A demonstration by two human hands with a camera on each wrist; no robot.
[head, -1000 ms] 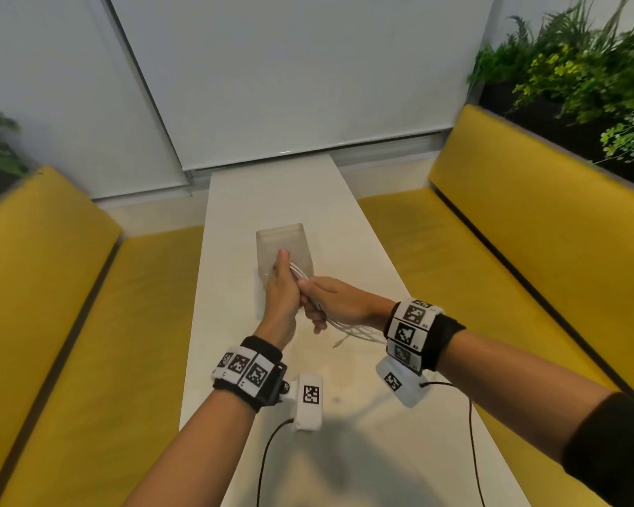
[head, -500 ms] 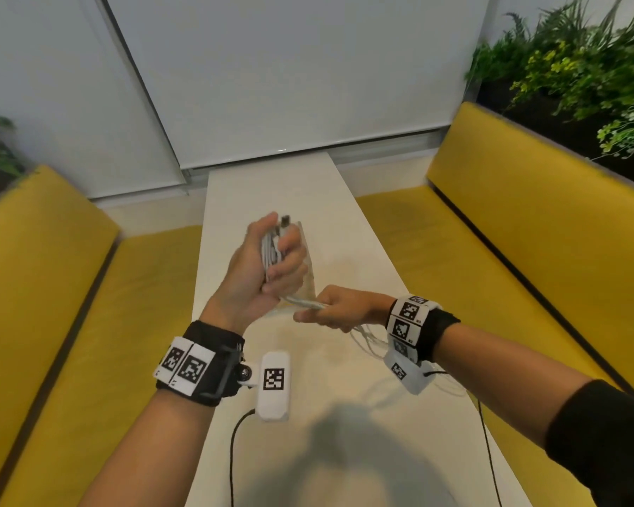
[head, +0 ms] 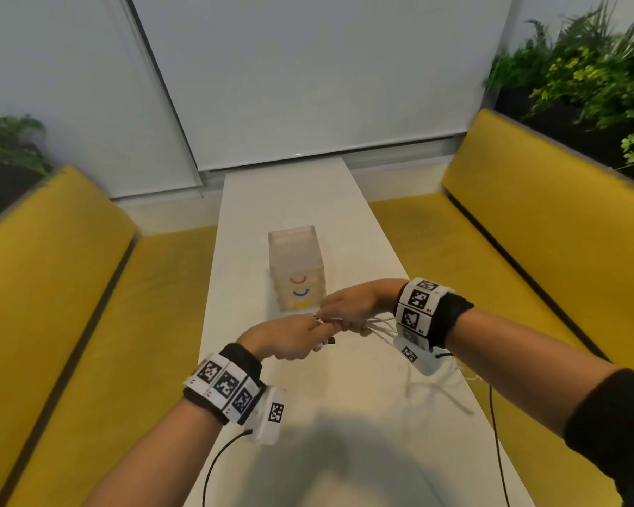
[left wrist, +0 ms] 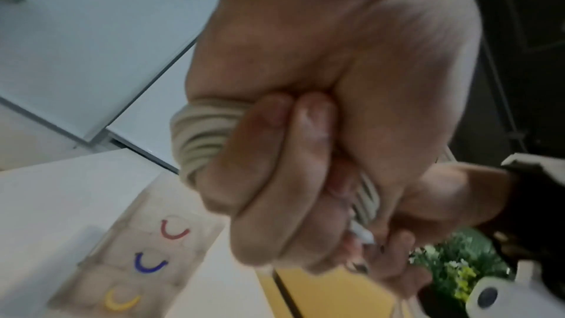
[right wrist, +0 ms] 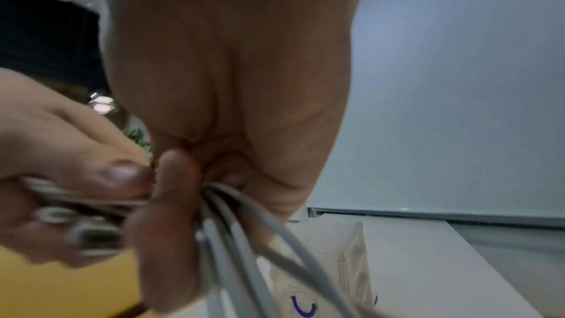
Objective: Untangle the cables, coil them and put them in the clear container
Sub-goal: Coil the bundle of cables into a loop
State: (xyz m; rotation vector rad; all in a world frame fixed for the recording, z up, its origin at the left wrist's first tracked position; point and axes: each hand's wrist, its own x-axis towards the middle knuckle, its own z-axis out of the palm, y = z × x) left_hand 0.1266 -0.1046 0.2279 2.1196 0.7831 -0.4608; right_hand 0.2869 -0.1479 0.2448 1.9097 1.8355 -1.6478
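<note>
White cables (head: 381, 323) run between my two hands just above the white table (head: 344, 415), in front of the clear container (head: 296, 265). My left hand (head: 293, 340) grips a wound bundle of cable (left wrist: 201, 139) in its fist, with a connector poking out by the fingers. My right hand (head: 352, 309) pinches several loose strands (right wrist: 241, 238) right against the left hand; the strands trail down past the right wrist onto the table. The clear container (left wrist: 134, 255) stands upright and bears red, blue and yellow arcs on its near face.
Yellow benches (head: 70, 323) flank the narrow table on both sides. Green plants (head: 582, 78) stand behind the right bench back, and a white blind covers the far wall. Black wrist-camera leads (head: 498, 451) hang over the near table edge.
My left hand has come down from in front of the container top to meet the right hand near the table. The container now shows fully.
</note>
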